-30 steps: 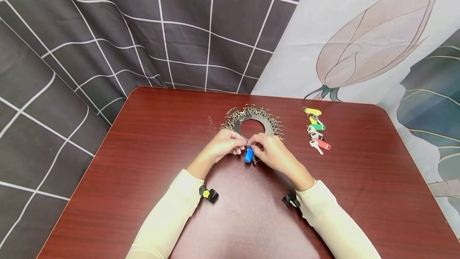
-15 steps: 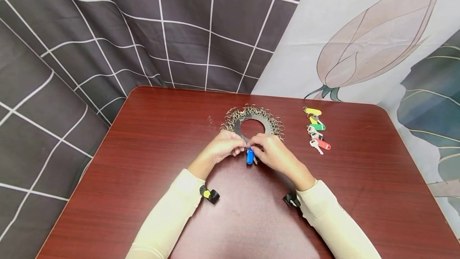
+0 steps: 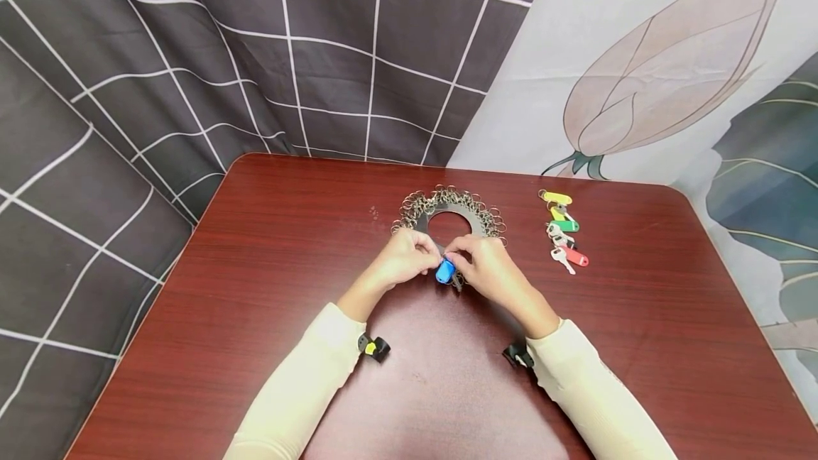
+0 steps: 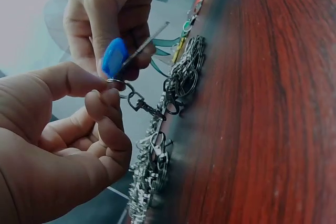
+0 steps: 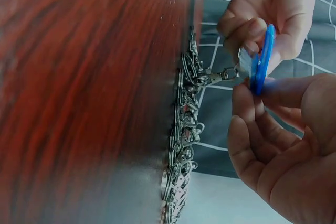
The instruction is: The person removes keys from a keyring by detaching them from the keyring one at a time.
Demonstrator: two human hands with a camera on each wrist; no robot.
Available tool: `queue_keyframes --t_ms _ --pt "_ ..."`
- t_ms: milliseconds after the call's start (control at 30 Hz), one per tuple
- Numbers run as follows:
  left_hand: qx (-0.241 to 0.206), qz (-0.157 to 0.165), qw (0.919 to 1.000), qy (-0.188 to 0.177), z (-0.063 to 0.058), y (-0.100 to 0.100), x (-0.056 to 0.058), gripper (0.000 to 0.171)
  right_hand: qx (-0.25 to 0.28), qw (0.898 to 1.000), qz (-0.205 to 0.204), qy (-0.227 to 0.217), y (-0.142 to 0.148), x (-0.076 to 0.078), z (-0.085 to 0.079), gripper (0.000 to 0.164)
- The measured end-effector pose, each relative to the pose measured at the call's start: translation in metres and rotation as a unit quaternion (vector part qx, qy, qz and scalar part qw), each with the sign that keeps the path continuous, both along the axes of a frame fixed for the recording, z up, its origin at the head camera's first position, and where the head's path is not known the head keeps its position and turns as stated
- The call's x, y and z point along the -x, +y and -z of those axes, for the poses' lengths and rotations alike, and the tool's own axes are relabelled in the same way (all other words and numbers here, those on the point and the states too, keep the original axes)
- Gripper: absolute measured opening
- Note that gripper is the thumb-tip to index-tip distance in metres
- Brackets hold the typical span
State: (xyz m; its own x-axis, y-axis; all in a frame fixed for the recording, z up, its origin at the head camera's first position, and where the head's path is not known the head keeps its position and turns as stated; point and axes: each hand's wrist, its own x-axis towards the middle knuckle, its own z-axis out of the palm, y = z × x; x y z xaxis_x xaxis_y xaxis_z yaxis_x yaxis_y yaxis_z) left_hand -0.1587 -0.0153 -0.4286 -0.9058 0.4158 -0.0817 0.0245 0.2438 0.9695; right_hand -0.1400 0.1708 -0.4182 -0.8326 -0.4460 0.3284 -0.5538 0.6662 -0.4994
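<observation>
A blue key tag (image 3: 445,271) with a metal key (image 4: 143,46) beside it is held up between both hands. My left hand (image 3: 406,258) pinches a small metal ring (image 4: 114,81) at the tag's end between thumb and forefinger. Thumb and fingers of my right hand (image 3: 487,268) grip the end of the blue tag near that ring, as the right wrist view shows. From the pinched ring a chain with a clasp (image 4: 137,101) runs to a flat grey ring-shaped plate (image 3: 473,214), its edge crowded with metal key rings (image 3: 450,195). Fingertips partly hide the joint.
Right of the plate lies a column of keys with tags: yellow (image 3: 556,198), green (image 3: 565,226) and red (image 3: 574,255). A loose-looking silver key (image 3: 562,259) is by the red tag. The reddish-brown table (image 3: 307,233) meets curtains (image 3: 332,69) behind.
The blue tag has tipped from hanging downward to a raised, more tilted pose, and the key swung with it. Both hands have shifted slightly; the plate and tagged keys stayed put.
</observation>
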Motion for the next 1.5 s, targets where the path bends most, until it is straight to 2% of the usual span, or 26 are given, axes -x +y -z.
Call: queue_keyframes --t_ms 100,233,300,400,500,600,733,900,1000,1067,1233,1367,1500 --pt "0.023 0.009 0.9986 0.047 -0.004 0.000 -0.003 0.008 -0.002 1.000 0.014 -0.005 0.001 0.000 0.000 0.006" --pt "0.072 0.008 0.9929 0.094 -0.008 -0.001 -0.004 0.008 -0.004 1.000 0.020 -0.018 0.002 0.001 -0.001 0.006" --pt "0.096 0.007 0.9904 0.099 -0.009 -0.002 -0.004 0.007 -0.003 1.000 0.018 -0.025 0.002 0.001 -0.001 0.006" --pt "0.118 0.008 0.9892 0.086 -0.010 -0.002 -0.004 0.006 0.000 1.000 0.015 -0.028 0.003 0.001 -0.001 0.007" --pt "0.114 0.016 0.9917 0.057 -0.010 -0.002 -0.004 0.011 0.002 1.000 0.004 -0.024 0.003 0.000 -0.001 0.006" --pt "0.107 0.018 0.9927 0.053 -0.010 0.000 -0.004 0.011 0.004 1.000 -0.003 -0.022 0.002 0.000 -0.001 0.005" --pt "0.115 0.010 0.9893 0.089 -0.009 0.001 -0.005 0.007 0.011 1.000 -0.003 -0.024 0.001 -0.001 0.000 0.004" --pt "0.139 0.005 0.9789 0.150 -0.009 0.000 -0.005 0.011 0.008 1.000 0.005 -0.013 0.002 0.000 0.000 0.006" --pt "0.144 0.012 0.9781 0.150 -0.011 -0.001 -0.006 0.011 0.002 1.000 0.019 -0.010 0.003 0.000 0.001 0.007" --pt "0.143 0.021 0.9809 0.131 -0.011 -0.001 -0.006 0.010 -0.001 1.000 0.022 -0.012 0.004 0.000 0.001 0.007" --pt "0.134 0.029 0.9867 0.088 -0.010 0.000 -0.007 0.009 0.002 1.000 -0.003 -0.012 0.003 0.000 -0.001 0.005" --pt "0.125 0.024 0.9870 0.098 -0.007 0.001 -0.006 0.009 0.001 1.000 -0.010 -0.006 0.002 0.000 -0.002 0.005" --pt "0.124 0.019 0.9852 0.117 -0.006 0.001 -0.005 0.013 -0.008 1.000 0.007 -0.006 0.002 0.000 -0.002 0.005"
